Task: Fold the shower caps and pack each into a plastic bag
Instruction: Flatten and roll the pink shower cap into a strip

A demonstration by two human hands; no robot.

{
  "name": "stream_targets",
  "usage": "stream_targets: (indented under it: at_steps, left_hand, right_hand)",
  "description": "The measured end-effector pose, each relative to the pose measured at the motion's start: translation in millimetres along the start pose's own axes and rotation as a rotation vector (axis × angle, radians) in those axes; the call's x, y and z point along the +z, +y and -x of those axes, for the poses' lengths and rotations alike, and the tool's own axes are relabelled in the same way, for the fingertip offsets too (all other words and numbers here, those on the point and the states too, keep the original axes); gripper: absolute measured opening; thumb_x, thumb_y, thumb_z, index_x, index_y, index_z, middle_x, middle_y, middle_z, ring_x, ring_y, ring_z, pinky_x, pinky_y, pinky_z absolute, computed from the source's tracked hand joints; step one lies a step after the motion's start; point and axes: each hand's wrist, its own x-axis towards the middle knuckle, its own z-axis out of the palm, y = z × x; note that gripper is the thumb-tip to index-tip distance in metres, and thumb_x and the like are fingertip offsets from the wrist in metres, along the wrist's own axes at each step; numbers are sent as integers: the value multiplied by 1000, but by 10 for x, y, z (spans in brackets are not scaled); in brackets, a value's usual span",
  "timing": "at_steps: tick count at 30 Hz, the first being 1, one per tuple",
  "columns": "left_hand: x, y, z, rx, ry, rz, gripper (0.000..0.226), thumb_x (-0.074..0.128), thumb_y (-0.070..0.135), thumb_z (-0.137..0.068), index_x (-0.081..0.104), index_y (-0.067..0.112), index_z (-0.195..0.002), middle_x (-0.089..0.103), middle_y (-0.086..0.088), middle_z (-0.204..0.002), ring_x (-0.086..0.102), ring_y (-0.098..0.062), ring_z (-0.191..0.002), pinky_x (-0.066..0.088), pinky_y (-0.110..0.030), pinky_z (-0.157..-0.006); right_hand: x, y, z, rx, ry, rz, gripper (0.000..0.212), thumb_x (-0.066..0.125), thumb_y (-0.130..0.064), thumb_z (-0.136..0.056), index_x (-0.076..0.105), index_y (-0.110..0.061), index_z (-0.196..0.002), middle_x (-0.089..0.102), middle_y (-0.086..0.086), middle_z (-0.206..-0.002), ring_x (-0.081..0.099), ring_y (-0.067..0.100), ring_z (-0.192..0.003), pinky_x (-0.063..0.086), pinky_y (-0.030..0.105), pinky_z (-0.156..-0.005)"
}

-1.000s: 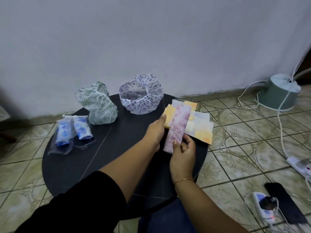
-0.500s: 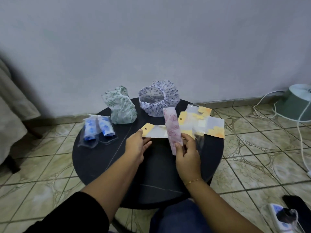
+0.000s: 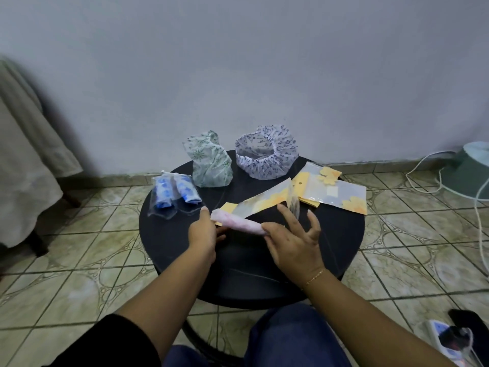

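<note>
Matte black round table (image 3: 169, 250): smooth dark top in the middle of the frame, standing on glossy patterned floor tiles (image 3: 79, 274) below a plain pale wall.
Purple-print shower cap (image 3: 267, 160): crinkled thin plastic, sitting open like a bowl with a gathered rim, at the table's far edge.
Green-print shower cap (image 3: 210, 165): same crinkled film, bunched into an upright lump, just left of the purple one.
Stack of plastic bags (image 3: 341, 194): flat, glossy, clear rectangles with yellow flower print, at the table's right edge.
Packed bags (image 3: 172, 197): two clear pouches, each with a blue-print rolled cap inside, at the table's left edge.
Loose plastic bag (image 3: 264, 205): clear with yellow header, lifted off the table at a slant between both hands.
Pink shower cap (image 3: 238, 223): folded into a narrow soft roll, lying across the table's centre, its left end at the bag's mouth.
Right hand (image 3: 293, 242): thumb and forefinger pinch the roll's right end, other fingers spread.
Left hand (image 3: 202, 231): fingers pinch the bag's near end beside the roll.
</note>
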Motion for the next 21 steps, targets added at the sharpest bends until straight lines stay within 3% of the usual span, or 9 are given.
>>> stream_targets:
  at_steps: [6, 13, 16, 18, 21]
  left_hand:
    - [-177, 89, -33, 33, 94, -40, 57, 27, 53, -97, 60, 7, -88, 64, -8, -75, 61, -25, -63, 53, -41, -82]
    - [-253, 108, -50, -9, 59, 70, 72, 24, 59, -95, 70, 6, -81, 68, -16, -94, 65, -30, -81, 54, -42, -85]
    - [-288, 206, 86, 61, -70, 197, 66, 21, 59, -97, 63, 10, -107, 67, -8, -95, 67, -22, -65, 55, -27, -53]
    - [-320, 259, 142, 195, -175, 231, 57, 21, 60, -96, 43, 26, -137, 64, -3, -112, 71, -22, -66, 54, -26, -49]
    - [-361, 328, 178, 335, -241, 203, 54, 27, 54, -98, 19, 36, -148, 52, 1, -133, 71, -26, -77, 54, -27, -51]
  right_hand:
    - [-112, -118, -109, -90, 44, 35, 7, 65, -22, -80, 63, -25, -85, 66, -10, -77, 53, 20, -122, 10, 45, -110]
    - [-51, -87, -111, -122, -116, -108, 8, 61, -14, -84, 66, -19, -85, 68, -4, -80, 66, 20, -103, 33, 48, -99]
    - [-89, -72, -200, -51, -116, -210, 10, 61, -10, -84, 67, -15, -90, 67, -2, -84, 65, 17, -89, 38, 37, -91]
    - [-126, -81, -317, 64, -110, -297, 14, 58, -13, -84, 67, -12, -95, 67, 1, -86, 59, 14, -82, 37, 29, -85]
    - [-268, -185, -541, 487, -86, -514, 16, 59, -14, -86, 65, -12, -101, 65, -6, -87, 54, 9, -78, 40, 14, -75]
